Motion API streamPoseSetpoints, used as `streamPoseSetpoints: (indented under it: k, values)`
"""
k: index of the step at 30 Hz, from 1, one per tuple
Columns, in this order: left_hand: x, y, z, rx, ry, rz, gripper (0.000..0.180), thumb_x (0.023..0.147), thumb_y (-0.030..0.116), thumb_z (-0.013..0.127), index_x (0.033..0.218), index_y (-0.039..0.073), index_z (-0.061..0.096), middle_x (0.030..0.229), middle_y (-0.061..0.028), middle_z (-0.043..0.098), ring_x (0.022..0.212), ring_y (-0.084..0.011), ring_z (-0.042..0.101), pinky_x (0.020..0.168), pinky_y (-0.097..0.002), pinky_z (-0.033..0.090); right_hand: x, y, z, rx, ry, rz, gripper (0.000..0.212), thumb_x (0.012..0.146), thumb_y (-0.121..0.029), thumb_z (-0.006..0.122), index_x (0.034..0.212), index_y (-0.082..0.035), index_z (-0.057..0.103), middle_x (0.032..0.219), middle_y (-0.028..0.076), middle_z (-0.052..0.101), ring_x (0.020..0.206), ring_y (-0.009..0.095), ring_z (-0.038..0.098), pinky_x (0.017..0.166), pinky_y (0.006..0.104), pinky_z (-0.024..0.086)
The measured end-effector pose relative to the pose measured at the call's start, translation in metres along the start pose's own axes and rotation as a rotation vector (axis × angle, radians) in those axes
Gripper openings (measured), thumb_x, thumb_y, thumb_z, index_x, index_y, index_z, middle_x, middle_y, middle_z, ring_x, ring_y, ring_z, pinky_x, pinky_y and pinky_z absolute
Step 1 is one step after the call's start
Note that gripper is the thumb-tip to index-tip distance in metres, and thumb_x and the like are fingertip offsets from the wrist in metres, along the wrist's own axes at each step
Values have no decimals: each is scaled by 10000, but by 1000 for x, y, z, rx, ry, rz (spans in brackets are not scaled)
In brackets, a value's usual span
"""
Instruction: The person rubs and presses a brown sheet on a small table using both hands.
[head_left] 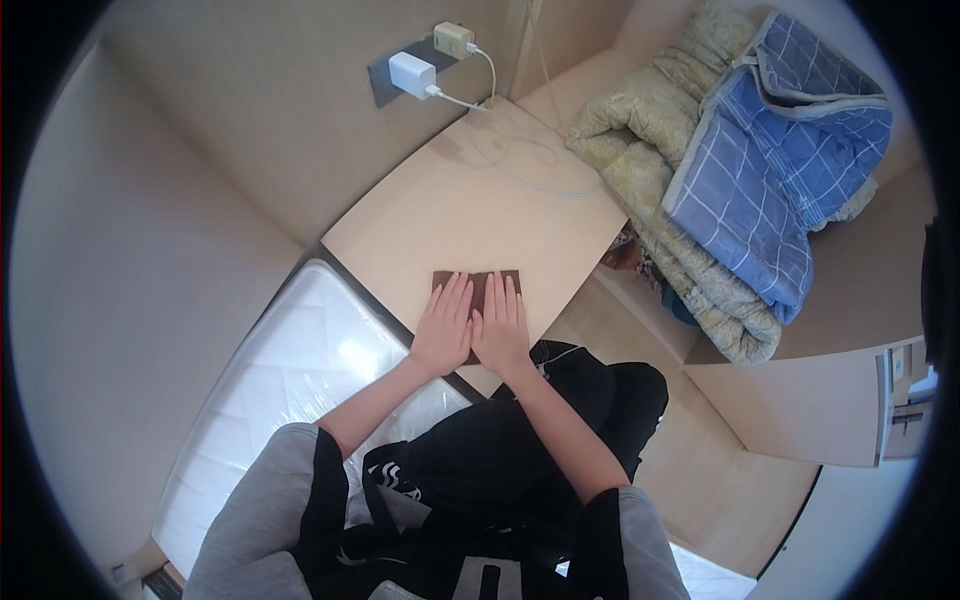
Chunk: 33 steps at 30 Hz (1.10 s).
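A small dark brown rectangular sheet point(479, 290) lies on the pale wooden tabletop point(470, 215), close to its near edge. Whether it is paper, cloth or leather I cannot tell. My left hand point(443, 328) rests palm down on the sheet's left half, fingers stretched out and pointing away from me. Flat on the right half is my right hand point(501, 330), its fingers also straight. The thumbs come close together near the middle, and the hands cover most of the sheet.
Two chargers, one white point(411, 75) and one cream point(453, 39), sit in a wall socket; a thin white cable trails over the far tabletop. A plastic-wrapped mattress point(290, 350) lies left. Folded bedding, a beige quilt point(640, 165) and blue checked cover point(735, 160), is piled right.
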<state>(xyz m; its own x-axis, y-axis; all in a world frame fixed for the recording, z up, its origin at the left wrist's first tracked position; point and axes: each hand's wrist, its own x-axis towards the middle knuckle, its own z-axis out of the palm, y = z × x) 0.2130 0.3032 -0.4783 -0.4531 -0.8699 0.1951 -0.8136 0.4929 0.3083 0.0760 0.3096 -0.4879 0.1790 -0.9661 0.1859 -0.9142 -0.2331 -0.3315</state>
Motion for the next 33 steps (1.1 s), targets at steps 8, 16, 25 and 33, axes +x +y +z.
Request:
streamPoseSetpoints:
  k: [8, 16, 25, 33]
  values:
    - [73, -39, 11, -10, 54, -17, 602, 906, 258, 392, 1393, -77, 278, 1477, -202, 271, 1401, -285, 212, 1160, -401, 142, 68, 22, 7, -123, 158, 25, 547, 945, -266, 383, 1401, 28, 319, 1456, 146, 344, 1369, 268, 292, 1126, 419, 225]
    - [81, -36, 16, 29, 38, -57, 611, 923, 268, 373, 1411, -75, 243, 1489, -192, 252, 1405, -279, 200, 1163, -397, 138, 78, 33, 11, -114, 116, 56, 536, 958, -264, 349, 1411, 20, 304, 1477, 129, 315, 1388, 241, 253, 1148, 409, 185]
    - [15, -6, 2, -11, 21, -47, 596, 918, 224, 389, 1401, -93, 244, 1486, -219, 239, 1398, -320, 204, 1151, -438, 145, 13, 2, 4, -42, 111, 42, 585, 928, -234, 411, 1393, 93, 273, 1460, 211, 298, 1381, 328, 244, 1131, 428, 201]
    - [-18, 6, 0, -13, -23, -58, 599, 915, 223, 391, 1401, -96, 246, 1484, -220, 239, 1402, -318, 196, 1152, -434, 138, -16, -11, -2, -34, 18, 60, 598, 932, -258, 408, 1411, 68, 258, 1490, 190, 250, 1399, 299, 211, 1139, 424, 188]
